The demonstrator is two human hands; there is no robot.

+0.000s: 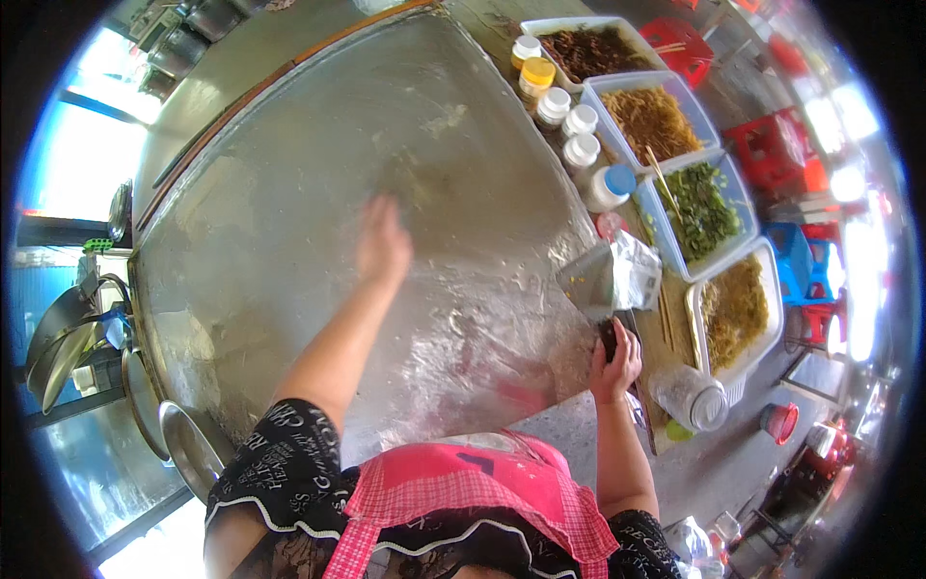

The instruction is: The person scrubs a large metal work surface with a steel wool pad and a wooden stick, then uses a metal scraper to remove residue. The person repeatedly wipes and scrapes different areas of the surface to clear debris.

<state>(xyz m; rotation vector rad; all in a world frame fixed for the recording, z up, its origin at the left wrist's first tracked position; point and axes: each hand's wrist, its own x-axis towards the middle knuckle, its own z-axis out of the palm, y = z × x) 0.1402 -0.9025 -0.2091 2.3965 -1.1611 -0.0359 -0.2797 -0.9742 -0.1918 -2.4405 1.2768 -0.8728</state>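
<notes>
A broad metal worktop (pixel 304 217) with smears and wet, shiny patches lies before me. My left hand (pixel 385 242) reaches over its middle, blurred, with fingers stretched out and nothing seen in them. Whether the palm touches the surface I cannot tell. At the worktop's right edge, my right hand (pixel 616 360) grips the black handle of a wide-bladed metal scraper (pixel 589 279). A few yellow specks stick to its blade. Right beside the blade is a silvery packet (pixel 638 273).
On the right ledge stand several lidded bottles (pixel 581 150), wooden chopsticks (pixel 665 318), a clear jar (pixel 691 398), and tubs of dark shreds (pixel 593 54), brown shreds (pixel 651 119), chopped greens (pixel 700 210) and pale shreds (pixel 736 311). A metal basin (pixel 189 445) sits at lower left.
</notes>
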